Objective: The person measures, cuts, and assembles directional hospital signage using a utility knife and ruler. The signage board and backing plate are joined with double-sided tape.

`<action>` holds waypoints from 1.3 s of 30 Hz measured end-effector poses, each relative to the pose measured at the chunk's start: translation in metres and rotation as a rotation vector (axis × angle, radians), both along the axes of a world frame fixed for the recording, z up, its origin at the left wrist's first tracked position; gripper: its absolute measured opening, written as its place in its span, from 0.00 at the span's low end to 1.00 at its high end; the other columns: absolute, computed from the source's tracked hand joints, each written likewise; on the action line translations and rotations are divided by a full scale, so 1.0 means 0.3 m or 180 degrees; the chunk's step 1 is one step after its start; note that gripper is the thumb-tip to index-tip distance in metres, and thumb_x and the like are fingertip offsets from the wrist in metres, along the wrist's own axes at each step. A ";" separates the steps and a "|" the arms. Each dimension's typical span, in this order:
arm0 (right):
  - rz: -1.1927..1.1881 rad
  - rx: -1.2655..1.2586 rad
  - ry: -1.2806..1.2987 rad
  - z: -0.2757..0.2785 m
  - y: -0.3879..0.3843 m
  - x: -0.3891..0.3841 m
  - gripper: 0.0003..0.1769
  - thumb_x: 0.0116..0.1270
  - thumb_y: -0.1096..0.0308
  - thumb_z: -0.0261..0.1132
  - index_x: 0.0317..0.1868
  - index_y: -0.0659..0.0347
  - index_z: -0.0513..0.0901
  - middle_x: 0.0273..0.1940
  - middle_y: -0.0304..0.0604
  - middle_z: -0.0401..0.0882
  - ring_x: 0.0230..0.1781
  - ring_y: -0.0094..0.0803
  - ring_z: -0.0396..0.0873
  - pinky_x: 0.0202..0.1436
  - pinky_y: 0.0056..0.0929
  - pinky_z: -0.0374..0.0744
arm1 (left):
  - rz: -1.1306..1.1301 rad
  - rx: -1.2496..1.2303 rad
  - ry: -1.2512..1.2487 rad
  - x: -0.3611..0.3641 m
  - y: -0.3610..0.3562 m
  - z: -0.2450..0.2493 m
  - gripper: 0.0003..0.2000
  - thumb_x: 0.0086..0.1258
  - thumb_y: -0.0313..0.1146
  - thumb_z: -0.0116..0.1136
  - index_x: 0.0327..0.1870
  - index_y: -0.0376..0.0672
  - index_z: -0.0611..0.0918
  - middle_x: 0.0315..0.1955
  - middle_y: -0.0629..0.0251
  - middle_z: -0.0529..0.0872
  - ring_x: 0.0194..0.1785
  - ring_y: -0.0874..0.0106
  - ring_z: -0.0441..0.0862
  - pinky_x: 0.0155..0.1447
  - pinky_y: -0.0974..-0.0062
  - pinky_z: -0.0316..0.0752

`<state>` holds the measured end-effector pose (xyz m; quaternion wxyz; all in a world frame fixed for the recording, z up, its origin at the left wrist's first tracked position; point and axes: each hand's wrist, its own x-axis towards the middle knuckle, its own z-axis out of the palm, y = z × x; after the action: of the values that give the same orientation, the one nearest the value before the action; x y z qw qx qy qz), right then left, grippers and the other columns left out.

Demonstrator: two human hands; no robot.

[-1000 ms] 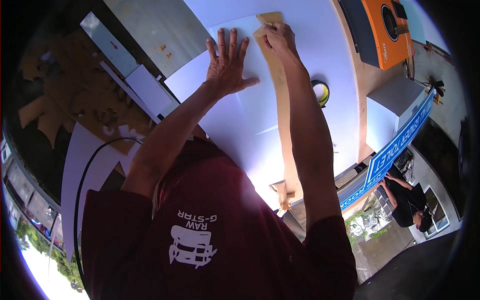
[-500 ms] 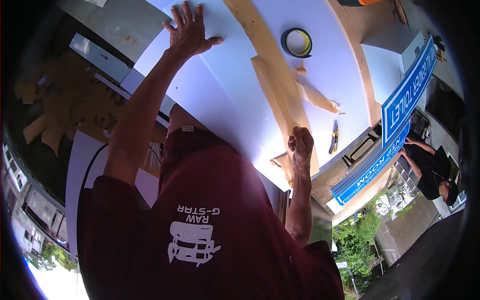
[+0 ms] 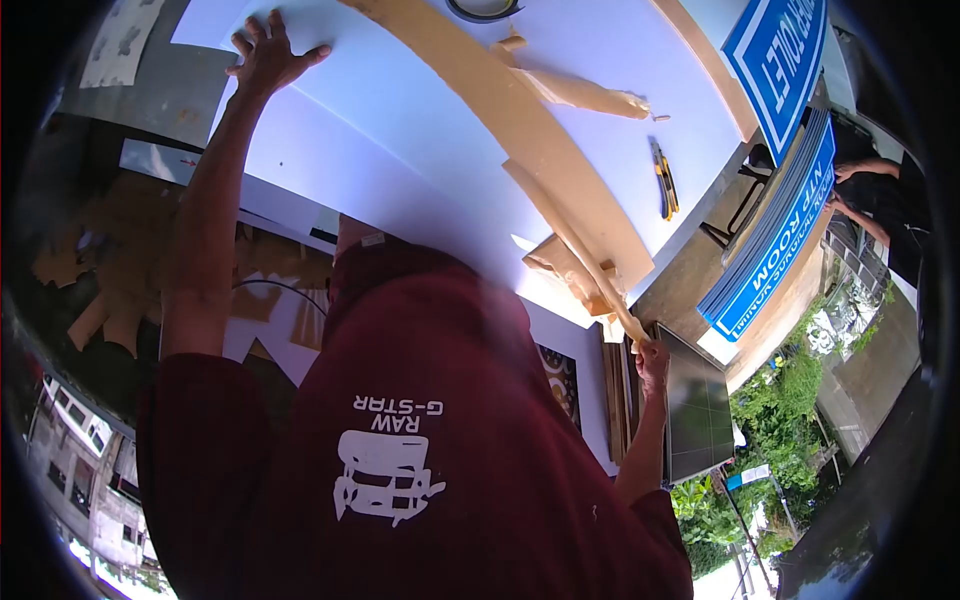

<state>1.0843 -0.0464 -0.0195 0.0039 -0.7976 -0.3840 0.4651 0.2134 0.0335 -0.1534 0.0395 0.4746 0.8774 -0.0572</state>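
My left hand (image 3: 270,58) lies flat with spread fingers on a glossy white sheet (image 3: 330,130). A wide tan paper strip (image 3: 470,85) runs along this sheet. My right hand (image 3: 652,366) is closed on the end of a narrower, partly rolled strip of tan paper (image 3: 590,262), just past the sheet's near right corner. That strip stretches back from my fist, loose and creased, to the wide one. A crumpled tan paper piece (image 3: 565,90) and a yellow and black utility knife (image 3: 664,180) lie to the right of the wide strip.
Part of a dark tape roll (image 3: 484,8) shows at the top edge. Blue signs (image 3: 765,270) are stacked at the right, with another blue sign (image 3: 780,70) above. Beyond them stands a person in black (image 3: 890,205). Tan scraps (image 3: 110,270) lie below at left.
My right hand has pulled the narrow paper strip toward me and right, off the sheet's corner. My left hand stays spread on the sheet. The view has shifted.
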 end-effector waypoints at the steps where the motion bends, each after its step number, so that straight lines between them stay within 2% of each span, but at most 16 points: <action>1: -0.0046 -0.0161 -0.0403 0.014 -0.024 0.112 0.08 0.72 0.66 0.64 0.34 0.57 0.77 0.20 0.34 0.73 0.13 0.18 0.68 0.12 0.20 0.63 | 0.0016 -0.0032 -0.0014 0.005 0.014 0.009 0.60 0.53 0.79 0.60 0.80 0.48 0.52 0.76 0.38 0.48 0.75 0.32 0.48 0.55 0.13 0.61; 5: -0.0239 -0.0124 -0.1988 0.221 -0.105 0.495 0.15 0.69 0.64 0.69 0.27 0.59 0.74 0.16 0.37 0.75 0.11 0.22 0.71 0.10 0.25 0.66 | 0.0078 -0.0171 -0.0093 -0.010 0.014 0.025 0.60 0.54 0.80 0.59 0.80 0.47 0.52 0.76 0.37 0.48 0.75 0.30 0.48 0.56 0.14 0.62; 10: -0.0980 0.0872 -0.2462 0.327 -0.069 0.580 0.11 0.69 0.65 0.69 0.35 0.63 0.78 0.20 0.39 0.77 0.12 0.22 0.70 0.09 0.25 0.64 | -0.0039 -0.0197 -0.0039 -0.064 0.007 -0.039 0.63 0.52 0.82 0.57 0.81 0.45 0.51 0.76 0.34 0.49 0.76 0.28 0.46 0.58 0.18 0.63; 12: -0.1425 0.1474 -0.2133 0.334 0.024 0.420 0.09 0.69 0.66 0.68 0.41 0.63 0.81 0.25 0.39 0.79 0.16 0.21 0.72 0.13 0.24 0.67 | -0.0053 -0.0198 -0.0004 -0.075 0.013 -0.046 0.63 0.51 0.83 0.57 0.81 0.45 0.51 0.76 0.34 0.49 0.76 0.27 0.47 0.58 0.19 0.64; 16: -0.0535 0.2512 -0.1205 0.166 0.143 0.114 0.09 0.70 0.70 0.68 0.49 0.60 0.86 0.31 0.37 0.81 0.26 0.21 0.76 0.25 0.21 0.76 | 0.0014 -0.0375 -0.0065 -0.063 0.025 -0.021 0.64 0.51 0.83 0.56 0.81 0.45 0.51 0.76 0.33 0.48 0.76 0.27 0.46 0.58 0.20 0.65; 19: 0.1061 0.2864 -0.1137 0.146 0.190 -0.450 0.06 0.71 0.73 0.65 0.45 0.58 0.87 0.40 0.40 0.83 0.34 0.27 0.80 0.37 0.28 0.81 | -0.0014 -0.0288 -0.0093 -0.068 0.021 -0.042 0.63 0.51 0.83 0.56 0.80 0.44 0.51 0.76 0.33 0.48 0.75 0.27 0.46 0.58 0.20 0.64; 21: 0.1911 0.2818 -0.0474 0.035 0.168 -0.614 0.09 0.67 0.81 0.62 0.43 0.59 0.84 0.41 0.46 0.84 0.41 0.42 0.82 0.46 0.36 0.81 | 0.0009 -0.0276 -0.0121 -0.043 0.015 -0.008 0.63 0.52 0.83 0.56 0.80 0.44 0.51 0.75 0.32 0.48 0.76 0.27 0.46 0.60 0.19 0.62; 22: 0.2537 0.2584 0.0002 -0.007 0.154 -0.683 0.11 0.68 0.81 0.61 0.47 0.59 0.83 0.41 0.47 0.84 0.44 0.45 0.82 0.47 0.41 0.80 | -0.0021 -0.0188 -0.0090 -0.034 0.012 -0.009 0.62 0.52 0.82 0.56 0.80 0.45 0.52 0.76 0.34 0.48 0.76 0.29 0.48 0.61 0.19 0.61; 23: 0.3364 0.1764 -0.0330 -0.030 0.143 -0.727 0.08 0.72 0.73 0.61 0.50 0.58 0.80 0.42 0.51 0.84 0.41 0.49 0.84 0.43 0.43 0.81 | -0.0026 -0.0097 -0.0032 -0.035 -0.002 -0.019 0.61 0.52 0.82 0.56 0.81 0.46 0.53 0.76 0.35 0.48 0.76 0.32 0.49 0.61 0.19 0.60; 25: 0.3378 0.1355 -0.0378 -0.125 0.112 -0.753 0.12 0.75 0.66 0.61 0.55 0.57 0.74 0.31 0.51 0.84 0.30 0.56 0.83 0.31 0.51 0.79 | -0.0133 0.0107 -0.0011 -0.004 -0.018 0.008 0.60 0.54 0.81 0.57 0.80 0.45 0.54 0.76 0.35 0.49 0.75 0.33 0.50 0.61 0.19 0.61; 27: 0.3292 0.1034 -0.0786 -0.141 0.152 -0.784 0.11 0.73 0.63 0.64 0.51 0.56 0.76 0.27 0.51 0.84 0.26 0.55 0.82 0.28 0.52 0.78 | -0.0164 0.0206 -0.0051 0.023 -0.027 0.036 0.60 0.55 0.80 0.56 0.80 0.44 0.54 0.75 0.34 0.50 0.75 0.32 0.49 0.61 0.20 0.61; 31: 0.4235 0.0970 -0.0727 -0.129 0.236 -0.816 0.06 0.70 0.65 0.64 0.44 0.55 0.80 0.35 0.51 0.83 0.40 0.47 0.84 0.40 0.46 0.82 | -0.0185 0.0391 0.0009 0.057 -0.048 0.055 0.60 0.55 0.82 0.52 0.80 0.43 0.55 0.77 0.33 0.47 0.78 0.32 0.44 0.65 0.22 0.53; 32: 0.4578 0.0344 -0.0858 -0.175 0.256 -0.782 0.10 0.68 0.65 0.65 0.49 0.53 0.82 0.39 0.52 0.82 0.48 0.47 0.82 0.44 0.46 0.82 | -0.0191 0.0528 -0.0084 0.057 -0.056 0.048 0.60 0.56 0.83 0.51 0.80 0.43 0.55 0.77 0.33 0.46 0.79 0.33 0.40 0.67 0.22 0.49; 35: 0.4743 0.0176 -0.0961 -0.097 0.349 -0.883 0.15 0.68 0.57 0.68 0.38 0.61 0.79 0.32 0.50 0.85 0.36 0.51 0.85 0.40 0.48 0.81 | -0.0297 0.0854 -0.0135 0.073 -0.077 0.055 0.58 0.59 0.81 0.49 0.81 0.43 0.53 0.78 0.34 0.45 0.80 0.34 0.39 0.69 0.22 0.45; 37: 0.4778 0.0917 -0.1165 -0.020 0.424 -1.062 0.21 0.67 0.51 0.70 0.32 0.60 0.76 0.25 0.47 0.84 0.27 0.52 0.85 0.33 0.49 0.81 | -0.0293 0.1086 -0.0162 0.078 -0.085 0.038 0.57 0.61 0.80 0.48 0.81 0.43 0.53 0.79 0.36 0.44 0.81 0.35 0.37 0.72 0.24 0.40; 39: 0.4493 0.1063 -0.0574 0.071 0.515 -1.311 0.23 0.66 0.47 0.71 0.29 0.58 0.75 0.22 0.46 0.83 0.22 0.49 0.84 0.28 0.44 0.80 | -0.0199 0.1013 -0.0199 0.089 -0.082 0.052 0.57 0.61 0.80 0.48 0.81 0.42 0.54 0.79 0.37 0.43 0.82 0.37 0.36 0.73 0.25 0.39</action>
<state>0.6909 0.1082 0.0019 -0.2069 -0.3841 -0.8713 0.2246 0.2400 0.0089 -0.1378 -0.0107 0.5036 0.8585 0.0961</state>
